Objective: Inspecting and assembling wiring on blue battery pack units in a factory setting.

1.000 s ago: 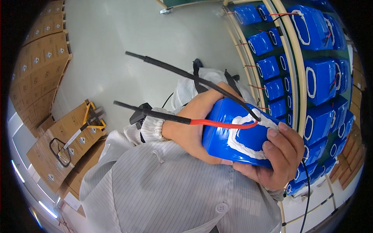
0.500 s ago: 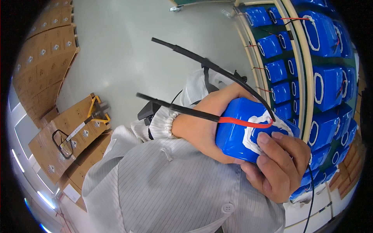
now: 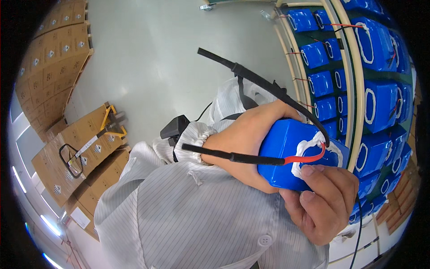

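A blue shrink-wrapped battery pack (image 3: 275, 150) is held up in front of my chest. White sealant (image 3: 298, 169) forms an uneven ring on its upper face. From that ring come a red lead (image 3: 304, 158) and a black lead (image 3: 300, 102), both with black sleeving, their free ends reaching left. My left hand (image 3: 244, 150) wraps round the pack from behind and the left; its fingertips are hidden. At the lower right, my right hand (image 3: 324, 204) has bent fingers against the sealed face, with the thumb by the pack's lower edge.
On my right stands a rack (image 3: 356, 89) with several blue packs bearing white rings and leads. Stacked cartons (image 3: 58, 54) stand at the far left, and a yellow pallet jack (image 3: 114, 127) is beside more cartons (image 3: 76, 148). A black cable (image 3: 359, 224) hangs below my right hand.
The pack and both hands have shifted slightly right and down. The free ends of the leads have swung right, and my right fingers have moved a little on the sealed face.
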Motion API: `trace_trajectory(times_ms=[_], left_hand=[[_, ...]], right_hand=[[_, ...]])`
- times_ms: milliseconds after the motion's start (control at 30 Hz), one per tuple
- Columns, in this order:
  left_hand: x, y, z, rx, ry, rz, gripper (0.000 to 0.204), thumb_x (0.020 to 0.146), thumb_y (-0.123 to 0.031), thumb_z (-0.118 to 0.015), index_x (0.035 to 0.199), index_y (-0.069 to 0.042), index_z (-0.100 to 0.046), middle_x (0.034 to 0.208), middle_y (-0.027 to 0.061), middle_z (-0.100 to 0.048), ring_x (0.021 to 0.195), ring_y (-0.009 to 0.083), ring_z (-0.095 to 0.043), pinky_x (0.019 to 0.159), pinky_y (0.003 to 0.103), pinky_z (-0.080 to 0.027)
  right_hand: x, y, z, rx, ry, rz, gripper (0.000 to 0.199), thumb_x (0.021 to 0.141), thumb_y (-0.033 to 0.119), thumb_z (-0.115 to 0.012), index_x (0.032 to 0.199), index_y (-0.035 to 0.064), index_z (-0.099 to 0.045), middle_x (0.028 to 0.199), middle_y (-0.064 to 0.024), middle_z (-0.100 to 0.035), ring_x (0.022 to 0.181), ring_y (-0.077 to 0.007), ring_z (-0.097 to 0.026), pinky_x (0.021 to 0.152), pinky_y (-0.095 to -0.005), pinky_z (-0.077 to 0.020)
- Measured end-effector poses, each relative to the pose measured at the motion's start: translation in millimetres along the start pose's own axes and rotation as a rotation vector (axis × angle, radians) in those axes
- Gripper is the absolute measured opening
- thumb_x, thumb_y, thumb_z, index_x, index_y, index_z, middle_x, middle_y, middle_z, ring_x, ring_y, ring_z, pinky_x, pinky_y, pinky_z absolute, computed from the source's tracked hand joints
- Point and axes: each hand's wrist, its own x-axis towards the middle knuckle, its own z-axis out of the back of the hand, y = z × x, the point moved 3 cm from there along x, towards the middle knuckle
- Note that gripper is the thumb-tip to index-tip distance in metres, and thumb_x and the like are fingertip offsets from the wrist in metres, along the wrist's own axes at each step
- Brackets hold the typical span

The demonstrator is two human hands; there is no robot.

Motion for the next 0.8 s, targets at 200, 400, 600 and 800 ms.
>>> trace_trajectory(times_ms=[200,400,600,800], left_hand=[[-1,2,5,-0.035,0.127,0.122,0.109,0.057,-0.047,-0.098,0.137,0.003,-0.043,0.126,0.0176,-0.058,0.114,0.0266,-0.062,0.094,0.037,-0.052],[-2,2,4,-0.008,0.120,0.129,0.110,0.055,-0.048,-0.097,0.136,0.004,-0.044,0.123,0.0174,-0.059,0.112,0.0273,-0.063,0.093,0.037,-0.053],[-1,3,4,-0.006,0.094,0.071,0.109,0.053,-0.048,-0.097,0.135,0.004,-0.047,0.124,0.0174,-0.059,0.112,0.0283,-0.063,0.093,0.038,-0.052],[-3,5,1,0.017,0.117,0.096,0.110,0.053,-0.050,-0.096,0.135,0.004,-0.046,0.124,0.0177,-0.059,0.112,0.0293,-0.062,0.094,0.039,-0.052]], right_hand=[[5,-3,-7,-0.046,-0.095,0.008,0.041,0.079,0.025,-0.085,0.106,0.0134,-0.057,0.106,-0.0098,-0.075,0.090,-0.0250,-0.071,0.078,-0.0363,-0.0564],[5,3,-10,-0.119,-0.099,0.033,0.040,0.081,0.023,-0.084,0.109,0.0110,-0.057,0.107,-0.0119,-0.074,0.092,-0.0260,-0.072,0.080,-0.0370,-0.0573],[5,6,-10,-0.183,-0.085,0.024,0.040,0.085,0.023,-0.080,0.114,0.0095,-0.056,0.107,-0.0132,-0.074,0.092,-0.0264,-0.071,0.082,-0.0387,-0.0580],[1,7,-14,-0.141,-0.041,0.021,0.038,0.086,0.016,-0.078,0.112,0.0043,-0.053,0.111,-0.0214,-0.072,0.096,-0.0357,-0.069,0.082,-0.0430,-0.0557]])
